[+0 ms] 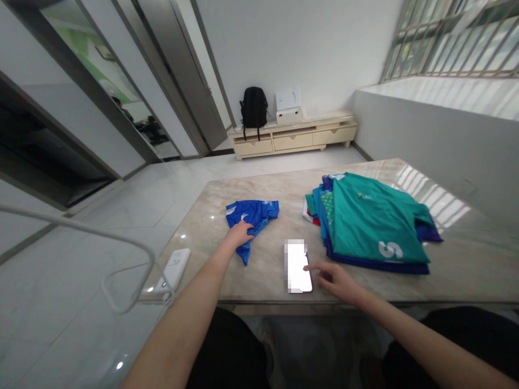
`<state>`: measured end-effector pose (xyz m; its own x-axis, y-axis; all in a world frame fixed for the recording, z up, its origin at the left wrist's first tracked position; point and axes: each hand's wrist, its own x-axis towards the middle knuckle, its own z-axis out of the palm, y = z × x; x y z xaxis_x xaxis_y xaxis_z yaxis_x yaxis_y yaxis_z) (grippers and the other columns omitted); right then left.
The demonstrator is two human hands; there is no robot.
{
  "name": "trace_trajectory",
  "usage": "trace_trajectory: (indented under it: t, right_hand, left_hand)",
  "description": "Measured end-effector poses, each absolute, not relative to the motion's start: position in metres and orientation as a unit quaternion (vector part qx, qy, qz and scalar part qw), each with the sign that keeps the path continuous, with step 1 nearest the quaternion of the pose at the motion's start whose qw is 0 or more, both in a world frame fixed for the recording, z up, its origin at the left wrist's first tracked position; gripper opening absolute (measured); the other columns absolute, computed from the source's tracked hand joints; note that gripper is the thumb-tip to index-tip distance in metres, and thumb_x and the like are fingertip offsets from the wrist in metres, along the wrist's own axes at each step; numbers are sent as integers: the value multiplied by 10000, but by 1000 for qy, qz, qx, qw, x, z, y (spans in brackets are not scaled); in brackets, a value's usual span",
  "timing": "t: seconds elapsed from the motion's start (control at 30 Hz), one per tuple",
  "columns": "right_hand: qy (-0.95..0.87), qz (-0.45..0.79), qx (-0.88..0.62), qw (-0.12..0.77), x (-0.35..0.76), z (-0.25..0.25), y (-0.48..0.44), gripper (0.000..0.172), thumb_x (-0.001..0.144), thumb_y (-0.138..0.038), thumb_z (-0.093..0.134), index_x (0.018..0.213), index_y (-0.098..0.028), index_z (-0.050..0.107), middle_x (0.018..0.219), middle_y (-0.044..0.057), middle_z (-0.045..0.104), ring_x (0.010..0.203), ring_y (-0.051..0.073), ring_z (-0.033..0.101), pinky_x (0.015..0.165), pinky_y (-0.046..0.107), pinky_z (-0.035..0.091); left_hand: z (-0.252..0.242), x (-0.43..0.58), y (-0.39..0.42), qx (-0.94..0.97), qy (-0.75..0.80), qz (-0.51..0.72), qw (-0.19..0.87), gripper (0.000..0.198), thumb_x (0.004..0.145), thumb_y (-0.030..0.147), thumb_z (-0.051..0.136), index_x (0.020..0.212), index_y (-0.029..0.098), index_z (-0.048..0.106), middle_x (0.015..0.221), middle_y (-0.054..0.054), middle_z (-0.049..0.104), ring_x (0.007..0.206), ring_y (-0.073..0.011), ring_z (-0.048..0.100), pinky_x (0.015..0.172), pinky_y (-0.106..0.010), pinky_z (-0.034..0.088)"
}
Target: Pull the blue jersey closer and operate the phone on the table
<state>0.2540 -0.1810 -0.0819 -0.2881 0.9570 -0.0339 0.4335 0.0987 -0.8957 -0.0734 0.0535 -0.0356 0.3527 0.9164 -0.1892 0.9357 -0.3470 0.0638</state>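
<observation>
On the marble table (pixel 466 254), a stack of jerseys (pixel 373 221) lies right of your blue jersey (pixel 253 216). Your left hand (pixel 240 235) rests flat on its near edge. Your right hand (pixel 336 278), fingers loosely spread, touches the phone (pixel 298 266).

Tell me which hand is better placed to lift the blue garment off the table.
Left. The left hand already rests on the blue garment, while the right hand is busy at the phone, fingertip on its edge, farther from the cloth.
</observation>
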Motion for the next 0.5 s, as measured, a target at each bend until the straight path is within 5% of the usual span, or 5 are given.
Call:
trace_trajectory:
  t: [0.13,0.33,0.5]
  right_hand:
    - [-696,440,-479,306,253,-82,-184,374,938,-273,556,1271,-197,709,1059,51,740,646,115,529,614,247,381]
    - [-726,414,-469,286,251,-81,-189,338,961,-274,563,1265,-269,711,1144,18,744,696,125,579,645,249,417]
    - [-697,387,-491,353,254,-92,-181,389,942,-226,526,1304,-223,668,1217,65,706,695,128,569,669,274,442]
  left_hand:
    - [-35,-72,52,818,566,-52,90,471,848,293,753,1312,236,693,1344,-140,655,1225,-313,651,1061,-355,498]
    - [-41,-69,53,819,559,-42,123,361,914,225,711,1264,159,655,1303,-115,676,1189,-251,650,1044,-452,516]
    - [-52,-64,53,810,568,-25,142,333,930,258,707,1243,160,646,1290,-102,680,1171,-247,656,1026,-460,528]
